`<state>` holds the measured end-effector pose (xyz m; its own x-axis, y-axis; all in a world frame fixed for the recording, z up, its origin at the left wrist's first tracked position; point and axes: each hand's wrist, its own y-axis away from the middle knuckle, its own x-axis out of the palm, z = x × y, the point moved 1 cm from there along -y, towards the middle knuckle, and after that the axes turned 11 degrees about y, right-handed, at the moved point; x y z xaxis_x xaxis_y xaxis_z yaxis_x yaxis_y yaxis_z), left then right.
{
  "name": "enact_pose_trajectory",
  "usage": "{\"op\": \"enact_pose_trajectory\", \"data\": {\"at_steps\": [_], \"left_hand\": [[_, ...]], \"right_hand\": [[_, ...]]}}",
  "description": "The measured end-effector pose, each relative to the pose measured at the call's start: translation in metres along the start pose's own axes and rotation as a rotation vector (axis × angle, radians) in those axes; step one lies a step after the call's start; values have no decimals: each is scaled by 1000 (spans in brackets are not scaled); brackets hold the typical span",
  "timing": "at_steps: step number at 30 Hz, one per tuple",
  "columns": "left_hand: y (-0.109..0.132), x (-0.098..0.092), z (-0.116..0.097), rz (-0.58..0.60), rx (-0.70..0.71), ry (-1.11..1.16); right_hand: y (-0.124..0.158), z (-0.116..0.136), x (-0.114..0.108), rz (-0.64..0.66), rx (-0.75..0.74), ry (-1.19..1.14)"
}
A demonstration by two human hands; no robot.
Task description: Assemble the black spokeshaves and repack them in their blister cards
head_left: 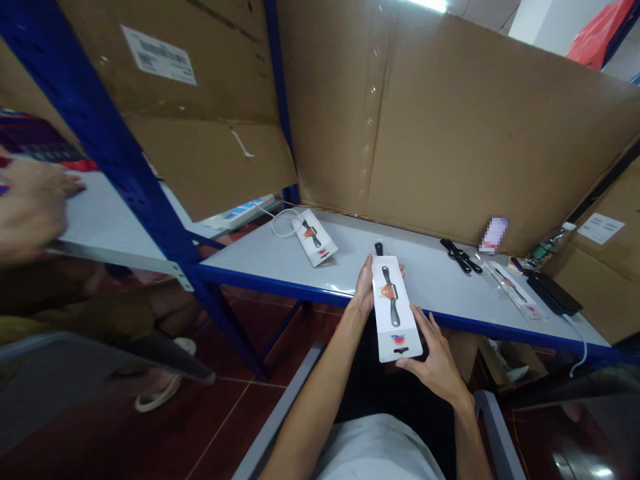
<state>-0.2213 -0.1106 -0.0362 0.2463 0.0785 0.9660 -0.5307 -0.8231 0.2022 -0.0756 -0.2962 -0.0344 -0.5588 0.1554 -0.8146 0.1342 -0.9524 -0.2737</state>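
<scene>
A white backing card (pixel 400 303) printed with a dark two-handled tool and an orange picture is tilted up above the table's front edge. My left hand (pixel 366 288) is closed around its upper left side, with fingertips showing past the far edge. My right hand (pixel 436 353) is beside the lower right corner, thumb and fingers spread apart, close to or touching the card's edges. Just beyond the card's top a black handle (pixel 379 249) shows on the table; the rest of it is hidden. A similar printed card (pixel 314 237) lies farther left on the table.
Black handled pieces (pixel 460 257), a clear package (pixel 515 290), a black pouch (pixel 553 292) and a plastic bottle (pixel 547 247) lie to the right. Cardboard panels (pixel 450 133) wall the table's back. A blue post (pixel 125 173) separates a co-worker's hand (pixel 35 207) at left.
</scene>
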Motion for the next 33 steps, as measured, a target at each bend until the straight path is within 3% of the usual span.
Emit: {"op": "enact_pose_trajectory", "data": {"at_steps": [33], "left_hand": [[0,1,1,3,-11,-10]], "right_hand": [[1,-3,4,-37,-4,10]]}}
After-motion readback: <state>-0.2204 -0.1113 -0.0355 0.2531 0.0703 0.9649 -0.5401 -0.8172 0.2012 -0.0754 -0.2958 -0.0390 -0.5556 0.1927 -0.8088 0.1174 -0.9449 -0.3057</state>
